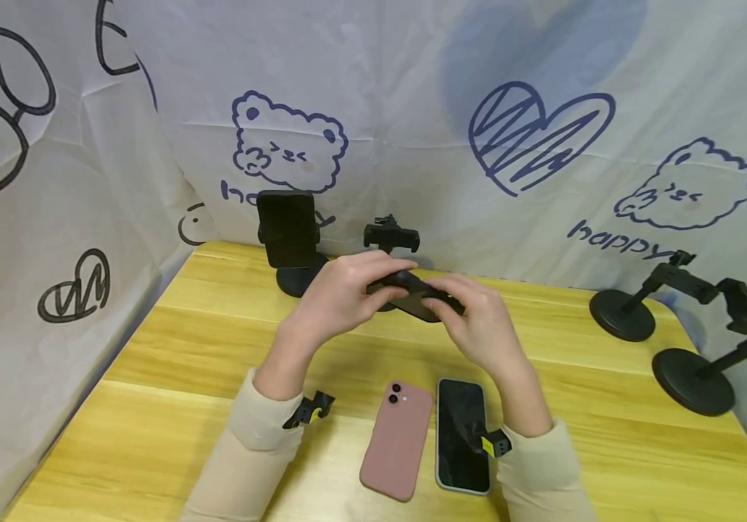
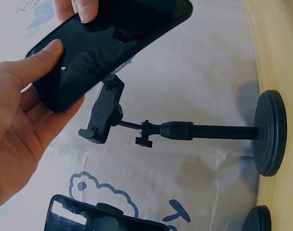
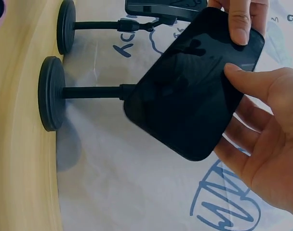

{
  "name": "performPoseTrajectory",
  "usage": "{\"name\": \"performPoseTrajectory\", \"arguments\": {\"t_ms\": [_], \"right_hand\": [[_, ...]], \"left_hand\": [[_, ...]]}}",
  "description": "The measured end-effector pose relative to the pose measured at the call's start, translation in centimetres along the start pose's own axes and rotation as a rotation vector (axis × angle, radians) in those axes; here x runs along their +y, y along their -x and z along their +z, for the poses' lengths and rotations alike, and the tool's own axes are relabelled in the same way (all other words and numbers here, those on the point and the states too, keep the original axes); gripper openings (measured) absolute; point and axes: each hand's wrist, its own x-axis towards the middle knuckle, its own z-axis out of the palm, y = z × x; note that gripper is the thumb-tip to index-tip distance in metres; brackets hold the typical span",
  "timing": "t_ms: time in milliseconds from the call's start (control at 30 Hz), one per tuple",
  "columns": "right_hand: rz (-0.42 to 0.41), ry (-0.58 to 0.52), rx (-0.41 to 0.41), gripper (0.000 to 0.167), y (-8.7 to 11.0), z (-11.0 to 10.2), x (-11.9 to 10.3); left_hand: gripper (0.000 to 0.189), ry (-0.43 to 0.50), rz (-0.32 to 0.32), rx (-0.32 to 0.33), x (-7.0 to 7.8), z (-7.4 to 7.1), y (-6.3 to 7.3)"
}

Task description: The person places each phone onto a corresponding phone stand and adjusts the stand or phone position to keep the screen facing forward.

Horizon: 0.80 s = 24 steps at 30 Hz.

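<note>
Beige sleeves (image 1: 249,442) nearest, left hand (image 1: 347,293) and right hand (image 1: 480,319) grip a black phone (image 3: 180,96).

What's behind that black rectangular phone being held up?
From the head view, a black phone stand and blue-patterned white fabric. The stand's empty clamp shows above the phone; its pole and round base are mostly covered there.

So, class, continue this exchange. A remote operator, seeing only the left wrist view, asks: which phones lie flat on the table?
Observer: A pink phone and, beside it, a second phone.
Operator: Does the held phone touch either?
Observer: No, the left hand and right hand hold it apart from both.
Operator: What is on the right side of the table?
Observer: A black stand and another black stand.
</note>
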Motion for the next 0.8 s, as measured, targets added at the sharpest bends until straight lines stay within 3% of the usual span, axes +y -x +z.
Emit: {"name": "performPoseTrajectory", "arguments": {"t_ms": [133,267,500,633,800], "right_hand": [[-0.005,-0.069,0.063,0.023,-0.1,0.0,0.0],[0.02,-0.147,0.127,0.023,-0.1,0.0,-0.1],[0.161,-0.353,0.264,0.026,0.0,0.3,-0.3],[0.253,-0.508,0.358,0.027,-0.1,0.4,-0.5],[0.306,-0.568,0.442,0.029,-0.2,0.5,-0.9]], "left_hand": [[0.042,0.095,-0.026,0.051,0.0,0.0,-0.2],[0.045,0.231,-0.095,0.101,-0.1,0.4,-0.2],[0.047,0.425,-0.231,0.143,-0.5,1.0,-0.2],[0.042,0.446,-0.28,0.117,-0.4,1.4,-0.2],[0.03,0.411,-0.305,0.084,-0.3,1.8,-0.2]]}}
